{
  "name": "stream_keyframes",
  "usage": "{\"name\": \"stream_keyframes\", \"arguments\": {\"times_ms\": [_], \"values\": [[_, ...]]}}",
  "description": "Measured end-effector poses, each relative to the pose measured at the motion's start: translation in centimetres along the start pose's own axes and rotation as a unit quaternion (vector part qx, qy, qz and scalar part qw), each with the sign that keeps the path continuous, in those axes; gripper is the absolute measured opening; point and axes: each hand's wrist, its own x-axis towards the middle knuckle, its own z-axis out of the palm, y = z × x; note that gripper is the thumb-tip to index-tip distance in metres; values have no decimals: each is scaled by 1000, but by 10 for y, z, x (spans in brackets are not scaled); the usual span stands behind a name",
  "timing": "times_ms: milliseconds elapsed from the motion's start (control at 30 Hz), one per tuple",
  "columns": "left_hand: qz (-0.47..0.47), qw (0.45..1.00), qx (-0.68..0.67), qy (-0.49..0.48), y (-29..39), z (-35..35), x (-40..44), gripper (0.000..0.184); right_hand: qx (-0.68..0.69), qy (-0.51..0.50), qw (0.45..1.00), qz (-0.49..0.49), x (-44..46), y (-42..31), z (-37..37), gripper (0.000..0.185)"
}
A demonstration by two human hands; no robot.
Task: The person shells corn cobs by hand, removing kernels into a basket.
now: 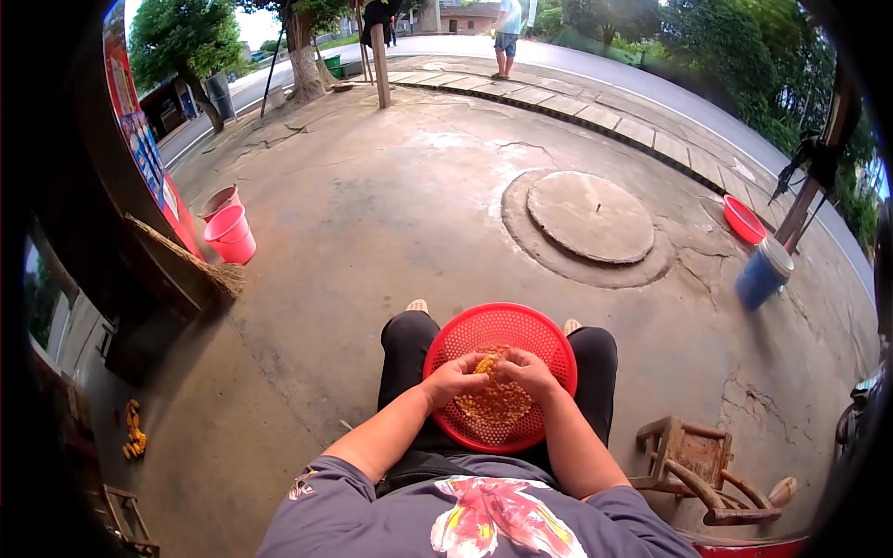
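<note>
A red perforated plastic basket (550,361) rests on my lap between my knees. Loose yellow corn kernels (495,406) lie in its bottom. Over the basket, my left hand (453,378) and my right hand (530,373) meet with bent fingers around a corn cob (486,364) that shows yellow between them. My left fingers close on its left side, my right fingers on its right. Parts of the cob are hidden behind the fingers.
Several corn cobs (134,430) lie on the floor at the left. A pink bucket (230,233) and a broom (219,273) stand beyond them. To my right is a wooden chair (698,456). Farther off are a round concrete cover (591,216), a blue bucket (765,273) and a standing person (507,37).
</note>
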Motion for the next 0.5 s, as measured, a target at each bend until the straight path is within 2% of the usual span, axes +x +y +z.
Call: {"name": "stream_keyframes", "arguments": {"times_ms": [67, 167, 267, 500], "values": [[6, 1000, -2, 5, 3, 4, -2, 50, -26, -19, 999, -34, 3, 5, -2, 20], [14, 1000, 26, 8, 0, 2, 0, 49, -8, 3, 1000, -10, -11, -27, 17, 22], [12, 998, 57, 8, -6, -2, 2, 48, -23, 4, 1000, -4, -5, -15, 13, 26], [2, 1000, 19, 14, -1, 0, 0, 48, 43, 25, 999, 16, -7, -19, 13, 19]]}}
